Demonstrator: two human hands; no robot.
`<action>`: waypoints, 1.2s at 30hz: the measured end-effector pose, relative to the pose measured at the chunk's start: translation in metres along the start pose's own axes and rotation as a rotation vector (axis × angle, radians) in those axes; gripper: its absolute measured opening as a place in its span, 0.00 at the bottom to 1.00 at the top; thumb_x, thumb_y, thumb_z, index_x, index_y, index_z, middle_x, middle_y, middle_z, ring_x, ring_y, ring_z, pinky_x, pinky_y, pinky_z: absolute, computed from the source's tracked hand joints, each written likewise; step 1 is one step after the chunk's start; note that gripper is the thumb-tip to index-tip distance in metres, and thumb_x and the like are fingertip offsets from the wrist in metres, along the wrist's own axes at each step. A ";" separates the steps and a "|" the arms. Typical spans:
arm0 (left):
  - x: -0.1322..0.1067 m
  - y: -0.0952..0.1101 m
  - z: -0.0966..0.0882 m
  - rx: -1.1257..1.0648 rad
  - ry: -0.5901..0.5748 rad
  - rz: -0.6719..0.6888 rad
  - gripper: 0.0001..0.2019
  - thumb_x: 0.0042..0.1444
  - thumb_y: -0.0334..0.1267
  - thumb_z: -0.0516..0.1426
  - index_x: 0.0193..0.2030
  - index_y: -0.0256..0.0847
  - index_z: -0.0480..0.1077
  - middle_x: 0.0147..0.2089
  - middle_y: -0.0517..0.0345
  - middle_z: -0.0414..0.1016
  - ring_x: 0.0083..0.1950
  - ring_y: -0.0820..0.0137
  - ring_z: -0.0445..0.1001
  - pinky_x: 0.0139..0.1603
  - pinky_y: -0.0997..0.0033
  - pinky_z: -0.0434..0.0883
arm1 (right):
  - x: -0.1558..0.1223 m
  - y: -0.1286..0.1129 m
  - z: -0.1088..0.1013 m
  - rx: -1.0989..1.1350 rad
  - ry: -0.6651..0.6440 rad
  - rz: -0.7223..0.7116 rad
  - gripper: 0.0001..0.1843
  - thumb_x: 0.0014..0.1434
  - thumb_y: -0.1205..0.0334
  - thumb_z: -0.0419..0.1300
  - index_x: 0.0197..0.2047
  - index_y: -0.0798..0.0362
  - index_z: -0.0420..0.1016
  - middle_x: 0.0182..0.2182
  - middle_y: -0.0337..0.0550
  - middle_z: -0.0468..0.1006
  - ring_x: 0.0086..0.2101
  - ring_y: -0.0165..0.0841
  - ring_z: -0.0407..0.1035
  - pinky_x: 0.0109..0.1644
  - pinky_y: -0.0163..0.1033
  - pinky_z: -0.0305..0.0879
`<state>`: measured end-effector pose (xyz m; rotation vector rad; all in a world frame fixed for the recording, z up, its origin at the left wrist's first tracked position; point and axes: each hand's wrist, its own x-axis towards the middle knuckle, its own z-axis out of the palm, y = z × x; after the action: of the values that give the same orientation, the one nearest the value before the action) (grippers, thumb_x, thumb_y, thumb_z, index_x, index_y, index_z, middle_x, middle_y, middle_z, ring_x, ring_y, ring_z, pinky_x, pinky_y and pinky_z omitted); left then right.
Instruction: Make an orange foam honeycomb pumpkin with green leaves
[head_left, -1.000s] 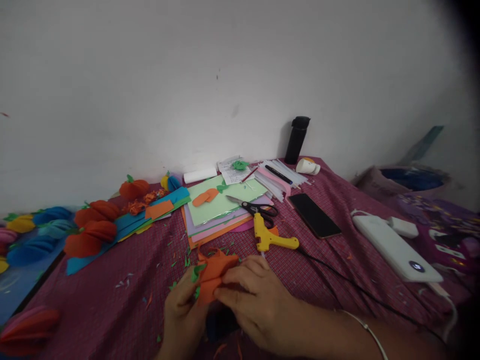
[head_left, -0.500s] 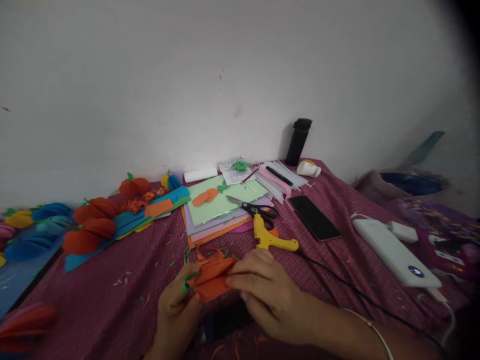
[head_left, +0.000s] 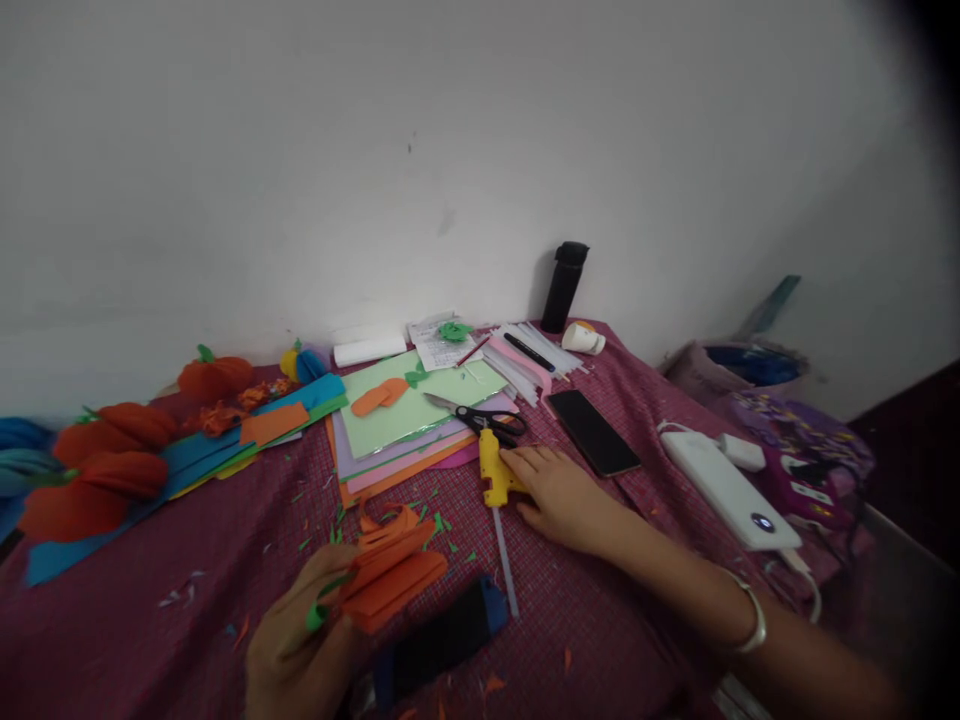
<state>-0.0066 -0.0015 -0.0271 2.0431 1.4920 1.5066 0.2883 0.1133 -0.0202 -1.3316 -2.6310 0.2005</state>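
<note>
My left hand (head_left: pixel 296 645) is closed on a folded orange paper craft (head_left: pixel 390 570) with a small green leaf, held low at the front of the table. My right hand (head_left: pixel 559 490) rests over the handle of the yellow glue gun (head_left: pixel 491 470), fingers curled on it. A white glue stick (head_left: pixel 504 560) sticks out of the gun's back toward me. Black-handled scissors (head_left: pixel 491 420) lie just behind the gun on a stack of coloured paper sheets (head_left: pixel 405 430).
Orange paper pumpkins (head_left: pixel 97 470) and blue sheets lie at the left. A black phone (head_left: pixel 592 432), a white power bank (head_left: pixel 724 490), a black flask (head_left: pixel 564 285), a paper cup (head_left: pixel 583 338) and a dark blue object (head_left: pixel 442 640) sit on the maroon cloth (head_left: pixel 150 620). Paper scraps are scattered about.
My right hand let go of the orange craft and moved back to the glue gun. The left hand keeps the craft. The view shifted to the right.
</note>
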 end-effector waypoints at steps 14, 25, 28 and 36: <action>0.006 0.002 0.016 -0.278 -0.068 -0.370 0.06 0.55 0.38 0.61 0.32 0.43 0.81 0.32 0.57 0.82 0.32 0.66 0.78 0.33 0.71 0.74 | -0.010 -0.002 -0.049 1.158 0.144 0.226 0.27 0.64 0.40 0.48 0.44 0.55 0.76 0.25 0.43 0.74 0.18 0.29 0.62 0.20 0.34 0.59; 0.009 0.003 0.009 -0.141 -0.052 -0.107 0.08 0.55 0.33 0.60 0.36 0.47 0.82 0.35 0.58 0.83 0.33 0.67 0.80 0.35 0.74 0.76 | -0.031 -0.035 -0.037 1.455 -0.146 -0.177 0.36 0.59 0.35 0.57 0.59 0.54 0.64 0.32 0.44 0.74 0.27 0.28 0.64 0.26 0.31 0.60; 0.011 0.008 0.008 -0.094 -0.055 -0.014 0.10 0.55 0.31 0.59 0.37 0.47 0.81 0.35 0.58 0.83 0.35 0.66 0.81 0.34 0.75 0.76 | -0.033 -0.038 -0.036 1.440 -0.129 -0.219 0.35 0.60 0.40 0.59 0.63 0.50 0.59 0.36 0.44 0.75 0.34 0.33 0.70 0.37 0.36 0.67; 0.007 0.012 0.009 -0.106 -0.148 -0.025 0.07 0.57 0.31 0.59 0.35 0.45 0.79 0.33 0.58 0.80 0.31 0.68 0.79 0.31 0.75 0.75 | -0.036 -0.048 -0.035 1.189 -0.064 -0.314 0.35 0.59 0.41 0.61 0.64 0.47 0.60 0.35 0.42 0.75 0.30 0.30 0.70 0.32 0.33 0.67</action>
<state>0.0081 0.0016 -0.0191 2.0194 1.3478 1.3614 0.2793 0.0571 0.0201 -0.4809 -1.9939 1.4517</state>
